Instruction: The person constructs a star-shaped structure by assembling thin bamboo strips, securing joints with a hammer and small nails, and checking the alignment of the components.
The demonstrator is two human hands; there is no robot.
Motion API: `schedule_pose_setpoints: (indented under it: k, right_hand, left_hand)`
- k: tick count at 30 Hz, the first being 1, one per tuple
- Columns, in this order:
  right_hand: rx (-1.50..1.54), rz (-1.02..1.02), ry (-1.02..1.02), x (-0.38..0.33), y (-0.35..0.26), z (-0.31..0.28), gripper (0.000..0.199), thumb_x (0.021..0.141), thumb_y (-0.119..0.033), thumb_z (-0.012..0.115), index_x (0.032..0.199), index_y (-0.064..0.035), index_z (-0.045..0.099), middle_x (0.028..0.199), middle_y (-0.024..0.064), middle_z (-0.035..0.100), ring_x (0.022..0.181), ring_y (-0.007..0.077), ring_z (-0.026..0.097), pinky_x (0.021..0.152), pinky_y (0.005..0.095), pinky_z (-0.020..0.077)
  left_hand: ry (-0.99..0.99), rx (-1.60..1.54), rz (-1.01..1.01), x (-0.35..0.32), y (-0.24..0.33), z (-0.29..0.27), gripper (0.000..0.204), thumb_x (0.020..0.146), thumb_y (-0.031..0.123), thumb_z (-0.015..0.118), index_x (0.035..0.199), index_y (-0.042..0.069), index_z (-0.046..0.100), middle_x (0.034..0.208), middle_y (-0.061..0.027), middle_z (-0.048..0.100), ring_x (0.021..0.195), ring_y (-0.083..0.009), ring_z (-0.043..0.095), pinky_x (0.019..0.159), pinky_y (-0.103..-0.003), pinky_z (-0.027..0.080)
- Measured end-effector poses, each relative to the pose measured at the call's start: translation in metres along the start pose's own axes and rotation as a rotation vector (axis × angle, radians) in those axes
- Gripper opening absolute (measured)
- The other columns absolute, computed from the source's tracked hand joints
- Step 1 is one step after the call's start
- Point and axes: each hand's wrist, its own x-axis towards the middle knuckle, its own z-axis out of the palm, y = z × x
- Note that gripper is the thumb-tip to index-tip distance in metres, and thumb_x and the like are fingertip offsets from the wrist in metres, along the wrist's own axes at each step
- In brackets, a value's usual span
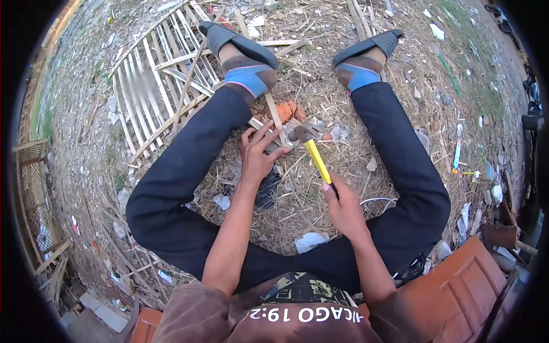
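Observation:
My right hand (pixel 345 207) is wrapped round the handle of a claw hammer (pixel 318 160), which has a yellow shaft and a dark grip. The hammer's metal head is just right of the end of a thin wooden slat (pixel 274 111). Between my feet, my left hand (pixel 260 153) holds that slat near its near end, thumb and fingers bent against it. Another short piece of wood lies under the fingers, partly hidden by them. Broken orange brick (pixel 286 110) sits on the ground right behind the slat.
A frame of pale wooden slats (pixel 154 86) lies at the far left, close to my left sandal (pixel 240 44). Dry straw and litter cover the ground. A brown panelled door (pixel 466 288) lies at the near right. A white plastic scrap (pixel 311 242) rests between my legs.

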Motion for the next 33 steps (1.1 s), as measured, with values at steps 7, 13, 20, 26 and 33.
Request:
schedule_pose_setpoints:
  k: [7,13,20,26,33]
  right_hand:
    - [-0.052,0.023,-0.039,0.008,-0.012,-0.001,0.035,0.098,-0.018,0.054,0.129,-0.0018,0.052,0.071,0.0258,0.060,0.066,0.0417,0.063,0.062,0.0465,0.0458]
    - [-0.052,0.011,-0.047,0.011,-0.015,-0.001,0.035,0.098,-0.017,0.054,0.128,-0.0011,0.052,0.072,0.0262,0.061,0.068,0.0437,0.063,0.063,0.0471,0.0464]
    - [-0.116,-0.025,-0.076,0.018,-0.020,-0.003,0.034,0.098,-0.017,0.053,0.127,-0.0011,0.052,0.074,0.0267,0.062,0.069,0.0447,0.063,0.063,0.0489,0.0461]
    - [-0.116,-0.047,-0.085,0.016,-0.053,-0.019,0.034,0.098,-0.016,0.053,0.128,-0.0014,0.051,0.071,0.0256,0.060,0.065,0.0425,0.063,0.060,0.0462,0.0462]
    - [-0.256,-0.136,-0.060,0.020,-0.036,-0.008,0.032,0.098,-0.014,0.053,0.127,-0.0012,0.051,0.067,0.0227,0.059,0.061,0.0410,0.062,0.058,0.0456,0.0452]
  left_hand:
    - [0.071,-0.172,-0.083,-0.002,0.005,0.004,0.034,0.070,0.025,0.084,0.102,0.016,0.077,0.137,0.0001,0.055,0.121,-0.0324,0.042,0.102,-0.043,0.035]
    - [0.141,-0.210,-0.156,-0.003,0.013,0.011,0.017,0.072,0.019,0.082,0.088,0.014,0.079,0.131,0.0013,0.060,0.121,-0.0311,0.042,0.104,-0.042,0.033]
    - [0.219,-0.261,-0.134,-0.008,0.010,0.020,0.014,0.074,0.014,0.081,0.087,0.010,0.078,0.116,-0.0007,0.068,0.121,-0.0301,0.043,0.104,-0.041,0.034]
    - [0.245,-0.265,-0.114,-0.009,0.005,0.022,0.014,0.073,0.014,0.081,0.086,0.010,0.079,0.115,0.0004,0.069,0.119,-0.0307,0.044,0.103,-0.041,0.035]
    - [0.246,-0.291,-0.133,-0.009,0.010,0.022,0.014,0.073,0.015,0.081,0.086,0.010,0.079,0.114,0.0006,0.069,0.118,-0.0300,0.045,0.102,-0.041,0.035]
